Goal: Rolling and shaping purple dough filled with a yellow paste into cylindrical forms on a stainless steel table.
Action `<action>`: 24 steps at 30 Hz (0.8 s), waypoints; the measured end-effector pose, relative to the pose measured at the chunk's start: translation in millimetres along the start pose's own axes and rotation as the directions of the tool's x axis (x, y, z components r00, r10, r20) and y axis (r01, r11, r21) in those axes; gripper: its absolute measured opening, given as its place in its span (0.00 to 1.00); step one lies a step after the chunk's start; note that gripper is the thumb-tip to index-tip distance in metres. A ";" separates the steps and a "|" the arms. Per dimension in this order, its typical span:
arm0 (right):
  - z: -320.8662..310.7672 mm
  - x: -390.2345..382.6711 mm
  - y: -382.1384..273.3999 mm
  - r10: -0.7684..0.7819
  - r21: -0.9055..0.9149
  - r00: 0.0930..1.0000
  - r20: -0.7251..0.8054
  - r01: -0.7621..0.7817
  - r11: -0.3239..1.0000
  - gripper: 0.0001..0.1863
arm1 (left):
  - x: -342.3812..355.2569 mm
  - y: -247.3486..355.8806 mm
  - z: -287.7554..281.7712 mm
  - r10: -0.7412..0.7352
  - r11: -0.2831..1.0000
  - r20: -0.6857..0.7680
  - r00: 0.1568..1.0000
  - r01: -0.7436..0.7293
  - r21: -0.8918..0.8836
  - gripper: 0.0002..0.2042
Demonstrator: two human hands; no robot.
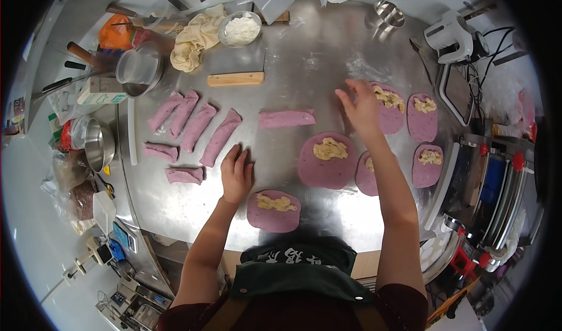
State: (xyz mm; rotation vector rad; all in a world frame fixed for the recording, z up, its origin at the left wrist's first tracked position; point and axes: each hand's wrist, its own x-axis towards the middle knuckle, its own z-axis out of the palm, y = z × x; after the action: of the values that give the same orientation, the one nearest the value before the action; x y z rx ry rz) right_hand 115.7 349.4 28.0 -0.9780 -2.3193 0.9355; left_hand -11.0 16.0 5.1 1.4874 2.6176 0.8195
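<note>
My left hand (pixel 237 176) lies on the steel table, fingers stretched out and holding nothing, beside the lower end of a long purple dough roll (pixel 221 137). Raised over the right side, my right hand (pixel 360 111) has its fingers apart, at the left edge of a flat purple dough piece (pixel 391 117) topped with pale yellow filling. Between the hands lies a single dough roll (pixel 287 119). Below it rests a large flat dough piece (pixel 328 170) with filling. A similar piece (pixel 274 219) is close to my apron. My right forearm partly covers another filled piece (pixel 367 178).
Several rolls sit at the left. Two filled pieces (pixel 422 117) (pixel 427 167) are at the right. Further back are a wooden-handled dough scraper (pixel 236 79), a bowl of white powder (pixel 241 31), a cloth (pixel 196 41), a metal cup (pixel 388 17) and a hand mixer (pixel 449 36).
</note>
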 end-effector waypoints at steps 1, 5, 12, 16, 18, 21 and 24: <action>0.8 7.0 0.4 -0.065 -0.198 0.996 -0.060 0.052 0.979 0.19 | -3.0 -4.3 1.1 -0.002 1.000 -0.003 1.000 0.002 0.004 0.21; 0.2 53.7 15.0 -0.180 -0.681 0.979 -0.091 0.071 0.729 0.31 | -3.6 -5.7 4.1 -0.008 1.000 0.002 1.000 0.008 -0.014 0.20; -2.9 82.6 45.1 0.391 -0.823 0.919 -0.045 -0.256 0.507 0.52 | -0.1 -1.2 9.1 -0.038 0.999 -0.020 0.999 0.038 -0.023 0.19; -20.7 77.3 31.6 0.434 -0.886 0.894 0.108 -0.112 0.450 0.54 | -4.4 -5.5 7.8 -0.056 0.998 -0.022 0.998 0.056 0.008 0.19; -28.2 81.3 34.4 0.432 -0.893 0.887 0.164 -0.053 0.447 0.54 | -7.3 -7.7 6.5 -0.060 0.998 -0.018 0.998 0.060 0.023 0.19; -20.2 89.5 81.1 0.296 -0.789 0.954 0.056 -0.139 0.598 0.50 | -2.9 -1.9 11.1 -0.045 0.999 -0.015 0.999 0.045 0.020 0.19; 29.6 76.8 89.6 0.217 -0.834 0.975 0.052 -0.078 0.546 0.37 | -1.2 0.3 15.5 -0.044 0.999 0.009 0.999 0.044 0.024 0.20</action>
State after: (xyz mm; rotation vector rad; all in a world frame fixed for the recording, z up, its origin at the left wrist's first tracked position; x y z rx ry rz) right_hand 87.4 441.3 -46.6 -1.5104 -2.8849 -0.1693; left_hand -5.9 21.9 -8.5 1.4297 2.6527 0.7779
